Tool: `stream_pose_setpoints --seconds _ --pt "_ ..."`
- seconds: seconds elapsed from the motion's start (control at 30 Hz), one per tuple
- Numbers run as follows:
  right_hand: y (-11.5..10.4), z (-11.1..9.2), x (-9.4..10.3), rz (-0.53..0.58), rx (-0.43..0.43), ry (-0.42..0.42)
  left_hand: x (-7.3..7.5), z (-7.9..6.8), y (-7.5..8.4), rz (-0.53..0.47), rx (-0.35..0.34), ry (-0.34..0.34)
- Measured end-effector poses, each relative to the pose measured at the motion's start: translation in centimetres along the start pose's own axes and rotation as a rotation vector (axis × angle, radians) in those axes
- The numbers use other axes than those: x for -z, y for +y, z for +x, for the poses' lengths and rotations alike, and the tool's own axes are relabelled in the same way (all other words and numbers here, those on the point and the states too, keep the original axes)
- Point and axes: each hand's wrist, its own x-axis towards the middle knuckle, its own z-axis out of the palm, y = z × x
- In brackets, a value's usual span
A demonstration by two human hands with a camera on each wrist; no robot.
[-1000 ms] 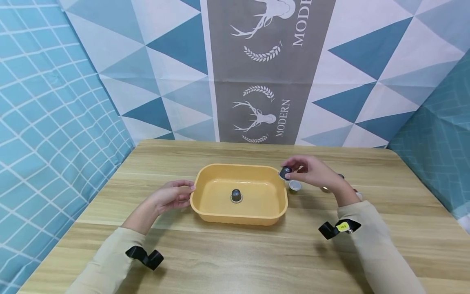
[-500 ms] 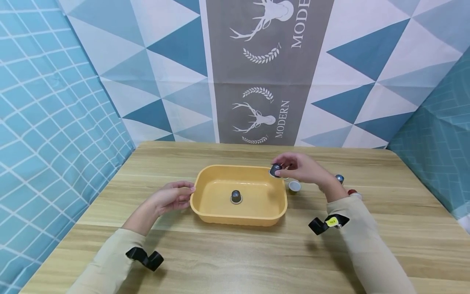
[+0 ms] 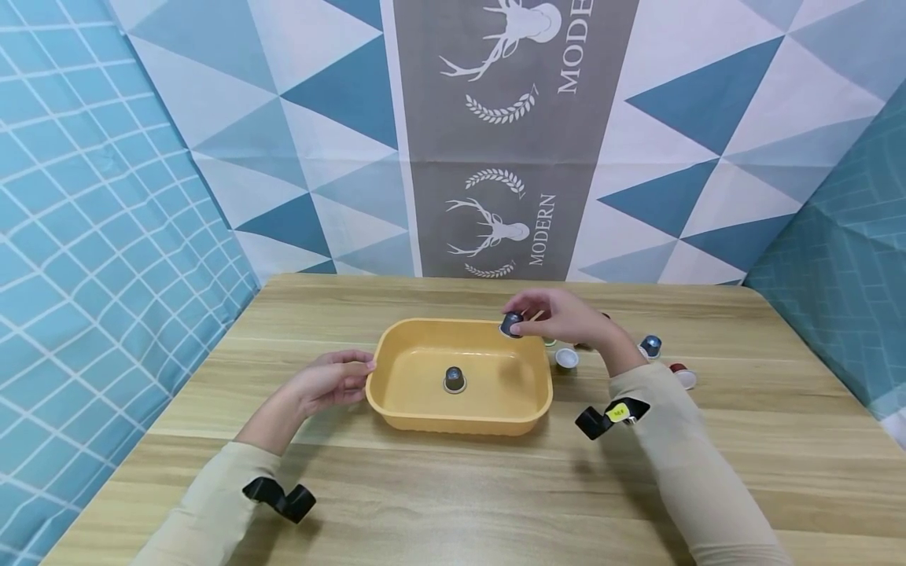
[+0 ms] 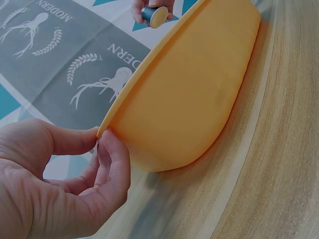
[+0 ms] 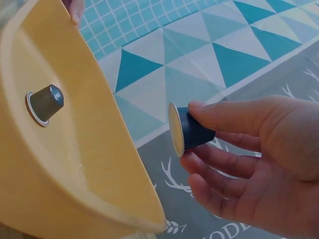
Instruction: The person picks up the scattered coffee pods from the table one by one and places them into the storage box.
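Observation:
A yellow-orange plastic basin (image 3: 396,393) stands on the wooden table. My left hand (image 3: 331,381) pinches its left rim between thumb and fingers, as the left wrist view shows closely. Above the basin's far right corner, my right hand (image 3: 555,318) holds a dark blue coffee capsule (image 5: 195,127) between thumb and fingertips, its pale lid facing the basin in the right wrist view. On the basin floor a dark grey coffee capsule (image 3: 454,379) rests lid down, apart from both hands.
To the right of the basin lie more capsules: a white-lidded one (image 3: 566,359), a blue one (image 3: 650,346) and a red one (image 3: 682,375). Others are partly hidden behind the right hand. A patterned cloth wall (image 3: 340,157) borders the table's far edge.
My right hand has moved left with the dark blue capsule, from beside the basin's right rim to over its far right corner. Capsules under the right forearm have come into view. The left hand stays put.

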Motion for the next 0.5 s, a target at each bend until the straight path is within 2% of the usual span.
stream_pose_setpoints --seconds 0.5 --pt "-0.5 1.8 -0.3 -0.012 0.021 -0.1 -0.2 0.0 0.1 0.017 0.0 0.005"
